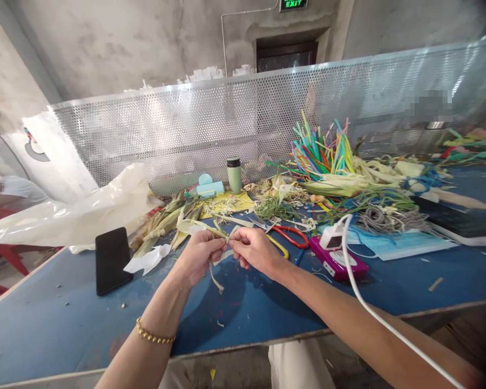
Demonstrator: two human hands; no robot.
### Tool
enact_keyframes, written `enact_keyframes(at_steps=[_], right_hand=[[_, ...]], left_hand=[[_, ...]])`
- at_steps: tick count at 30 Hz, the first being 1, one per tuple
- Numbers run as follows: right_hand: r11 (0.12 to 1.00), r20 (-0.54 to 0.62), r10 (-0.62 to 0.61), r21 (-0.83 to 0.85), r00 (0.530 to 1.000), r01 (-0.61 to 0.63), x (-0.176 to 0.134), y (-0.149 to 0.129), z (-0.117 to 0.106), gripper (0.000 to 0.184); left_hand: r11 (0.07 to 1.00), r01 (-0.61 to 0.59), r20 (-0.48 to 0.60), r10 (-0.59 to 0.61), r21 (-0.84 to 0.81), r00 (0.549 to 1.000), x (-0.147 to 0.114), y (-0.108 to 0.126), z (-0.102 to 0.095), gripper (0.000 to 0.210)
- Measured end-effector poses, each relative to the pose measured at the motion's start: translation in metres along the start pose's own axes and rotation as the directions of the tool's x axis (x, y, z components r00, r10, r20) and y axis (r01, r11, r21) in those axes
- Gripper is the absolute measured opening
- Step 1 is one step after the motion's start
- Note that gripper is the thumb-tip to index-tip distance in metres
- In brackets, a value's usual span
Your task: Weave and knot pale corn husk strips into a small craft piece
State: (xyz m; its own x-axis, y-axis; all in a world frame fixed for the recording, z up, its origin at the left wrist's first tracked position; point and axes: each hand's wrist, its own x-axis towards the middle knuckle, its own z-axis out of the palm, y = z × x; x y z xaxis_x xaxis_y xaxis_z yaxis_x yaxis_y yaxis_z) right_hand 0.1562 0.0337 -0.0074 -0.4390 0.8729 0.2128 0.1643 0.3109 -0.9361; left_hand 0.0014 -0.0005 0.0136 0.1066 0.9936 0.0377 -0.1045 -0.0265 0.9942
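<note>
Above the blue table, my left hand [202,254] and my right hand [253,249] meet fingertip to fingertip. Both pinch a pale dried corn husk strip [217,281], whose loose end dangles below the fingers. The exact spot where they grip it is partly hidden by the fingers. Just beyond my right hand lie red-handled scissors [294,236], with a yellow handle [281,247] close by. Whole corn husks [162,227] are heaped behind my left hand, and a white scrap [149,259] lies beside it.
A black phone [112,262] lies on the left. To the right are a magenta power box [337,259] with a white cable, a blue face mask [400,244] and cord bundles [383,210]. Colourful pipe cleaners [322,148], a green bottle [234,177] and a perforated metal screen [186,132] stand behind.
</note>
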Motion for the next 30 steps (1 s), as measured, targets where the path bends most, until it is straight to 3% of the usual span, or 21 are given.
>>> enact_keyframes(at_steps=[4,8,11,13,16,19,25,30], right_hand=[[0.999,0.000,-0.050,-0.019,0.999,0.050,0.000,-0.002,0.000,0.014],[1.000,0.019,-0.008,0.027,1.000,0.007,-0.003,-0.007,0.002,0.018],[0.999,0.015,-0.006,-0.035,1.000,0.007,-0.005,-0.011,-0.002,0.022],[0.983,-0.085,-0.119,-0.149,0.989,0.105,-0.004,-0.014,-0.008,0.025],[0.888,-0.247,-0.379,-0.369,0.892,0.275,-0.001,-0.016,-0.018,0.023],[0.820,-0.190,-0.465,-0.461,0.865,0.340,0.002,-0.016,-0.022,0.022],[0.843,-0.182,-0.426,-0.435,0.886,0.316,0.000,-0.018,-0.020,0.021],[0.895,0.003,-0.245,-0.384,0.970,0.227,-0.001,-0.016,-0.021,0.022]], left_hand=[[0.998,-0.020,-0.038,0.022,0.053,0.999,0.000,-0.001,0.001,0.022],[0.993,-0.083,-0.073,0.090,0.083,0.993,-0.001,0.000,0.002,0.026],[0.984,-0.117,-0.090,0.129,0.133,0.988,0.000,0.000,0.002,0.026],[0.974,-0.126,-0.097,0.146,0.188,0.984,0.000,0.000,0.001,0.025],[0.945,-0.120,-0.063,0.146,0.304,0.987,0.000,-0.002,0.003,0.024],[0.917,-0.112,0.004,0.119,0.383,0.993,-0.001,-0.002,0.005,0.024],[0.938,-0.080,-0.025,0.094,0.336,0.995,-0.001,-0.001,0.004,0.029],[0.939,-0.106,-0.038,0.125,0.328,0.991,0.000,-0.001,0.003,0.031]])
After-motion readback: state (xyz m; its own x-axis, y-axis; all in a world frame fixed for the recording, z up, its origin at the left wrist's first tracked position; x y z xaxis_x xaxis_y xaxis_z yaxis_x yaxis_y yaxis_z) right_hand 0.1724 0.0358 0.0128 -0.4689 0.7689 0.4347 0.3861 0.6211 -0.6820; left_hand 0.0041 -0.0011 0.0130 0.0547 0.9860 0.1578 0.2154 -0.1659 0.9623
